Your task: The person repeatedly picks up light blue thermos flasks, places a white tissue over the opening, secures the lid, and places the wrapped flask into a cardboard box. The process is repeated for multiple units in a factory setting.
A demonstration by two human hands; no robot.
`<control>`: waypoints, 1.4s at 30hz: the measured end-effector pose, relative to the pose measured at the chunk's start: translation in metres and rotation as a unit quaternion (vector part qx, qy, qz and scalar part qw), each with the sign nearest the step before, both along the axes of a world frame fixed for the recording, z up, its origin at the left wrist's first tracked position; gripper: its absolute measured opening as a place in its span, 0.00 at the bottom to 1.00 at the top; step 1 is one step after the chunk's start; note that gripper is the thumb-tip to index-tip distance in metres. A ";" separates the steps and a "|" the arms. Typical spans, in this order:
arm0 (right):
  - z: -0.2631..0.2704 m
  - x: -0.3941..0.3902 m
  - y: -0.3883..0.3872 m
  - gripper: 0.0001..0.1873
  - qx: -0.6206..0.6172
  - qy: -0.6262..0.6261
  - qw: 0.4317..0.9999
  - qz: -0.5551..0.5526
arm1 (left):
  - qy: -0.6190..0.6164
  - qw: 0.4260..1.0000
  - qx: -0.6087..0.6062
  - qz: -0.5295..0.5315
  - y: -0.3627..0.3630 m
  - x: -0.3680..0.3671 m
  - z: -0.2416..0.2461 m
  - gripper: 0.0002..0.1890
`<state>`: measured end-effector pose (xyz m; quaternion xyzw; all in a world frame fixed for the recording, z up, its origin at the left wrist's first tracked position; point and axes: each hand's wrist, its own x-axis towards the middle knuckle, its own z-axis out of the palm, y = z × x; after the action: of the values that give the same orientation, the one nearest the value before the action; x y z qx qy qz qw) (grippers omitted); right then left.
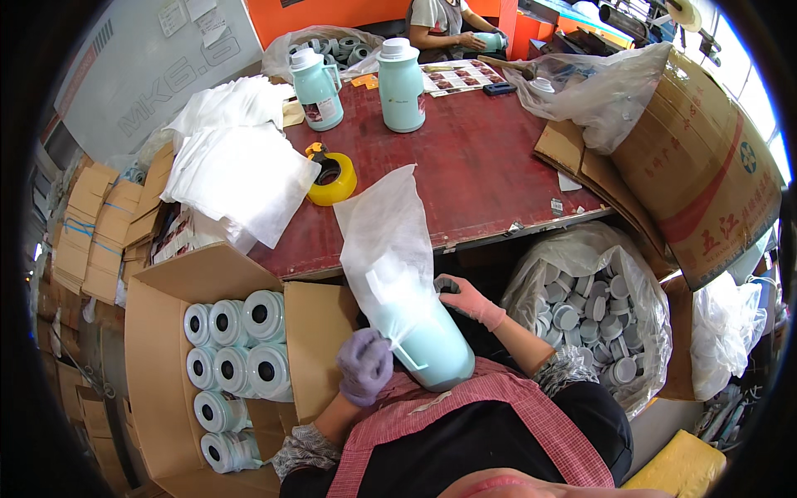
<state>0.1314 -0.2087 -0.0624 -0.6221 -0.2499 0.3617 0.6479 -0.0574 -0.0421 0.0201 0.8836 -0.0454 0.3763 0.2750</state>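
A pale turquoise vacuum flask rests tilted against my apron, base toward me. A thin white bag covers its top end, with the bag's far part standing up loose above it. My left hand, in a purple-grey glove, is closed on the bag's edge beside the flask handle. On the other side, my right hand, in a pink glove with grey fingertips, pinches the bag's edge near the flask wall. The flask's lid shows only faintly through the bag.
An open carton at left holds several bagged flasks. White bags, a yellow tape roll and two flasks occupy the red table. At right are a sack of grey cups and cardboard. A co-worker sits beyond.
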 end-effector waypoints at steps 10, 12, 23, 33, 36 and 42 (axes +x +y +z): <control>-0.006 0.014 -0.008 0.10 -0.061 -0.120 0.991 0.027 | 0.150 0.971 -0.184 0.019 0.021 -0.007 -0.058 0.04; -0.020 0.011 -0.026 0.10 -0.063 -0.137 0.988 0.022 | 0.178 0.949 -0.257 -0.037 0.022 -0.001 -0.075 0.04; -0.009 -0.078 -0.106 0.13 -0.188 -0.325 0.918 0.127 | 0.336 0.885 -0.076 -0.313 0.015 -0.051 -0.130 0.10; 0.014 -0.081 -0.098 0.11 -0.243 -0.383 0.841 0.295 | 0.114 0.929 0.336 -0.104 0.000 0.043 -0.072 0.20; 0.030 -0.080 -0.095 0.10 -0.213 -0.286 0.897 0.261 | 0.086 0.925 0.364 -0.066 0.005 0.052 -0.055 0.11; 0.032 -0.034 -0.089 0.14 -0.075 -0.127 0.988 0.047 | 0.126 0.938 0.292 0.135 0.031 -0.020 -0.014 0.04</control>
<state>0.0970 -0.2981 -0.0301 -0.6974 -0.3312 0.3278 0.5445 -0.0776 -0.0111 0.0064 0.9629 0.0012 0.2659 -0.0451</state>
